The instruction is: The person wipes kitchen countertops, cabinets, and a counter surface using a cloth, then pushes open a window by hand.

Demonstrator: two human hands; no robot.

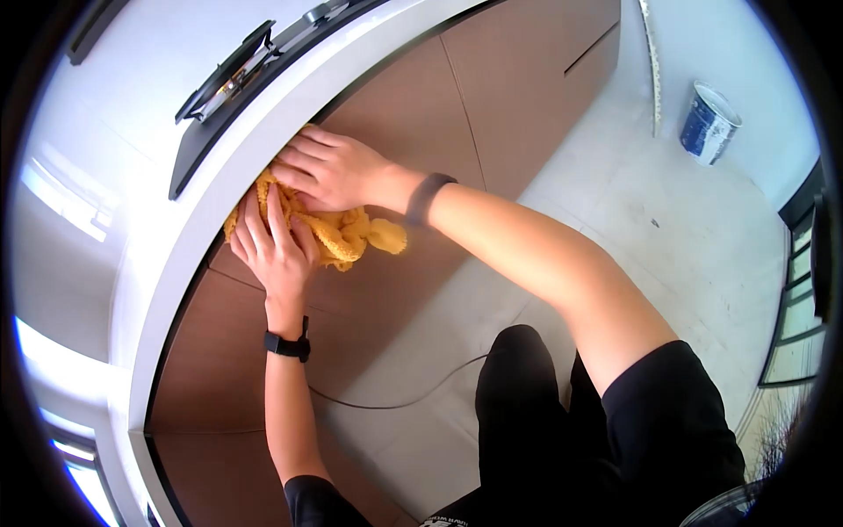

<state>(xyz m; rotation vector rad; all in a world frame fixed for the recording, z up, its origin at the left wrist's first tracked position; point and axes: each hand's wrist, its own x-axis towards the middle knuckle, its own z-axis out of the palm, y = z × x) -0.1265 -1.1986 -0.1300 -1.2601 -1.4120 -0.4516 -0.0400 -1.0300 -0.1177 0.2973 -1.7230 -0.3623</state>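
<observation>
Both hands press a yellow cloth (338, 235) against the front edge of the white counter (147, 307), at the top of the brown cabinet fronts. My left hand (274, 246), with a black band at its wrist, lies on the cloth's lower left part, fingers pointing up and spread somewhat. Above and to the right of it, my right hand (329, 169) rests on the cloth's upper part, its fingers reaching to the counter edge. A loose bunch of the cloth hangs below the right hand. The fingertips of the right hand are partly hidden at the edge.
A black gas hob (211, 132) sits on the counter at the upper left. Brown cabinet doors (399, 114) run below the counter. A dark cable (395, 407) lies across the pale floor (615, 211). By the far wall stands a blue and white bucket (709, 125).
</observation>
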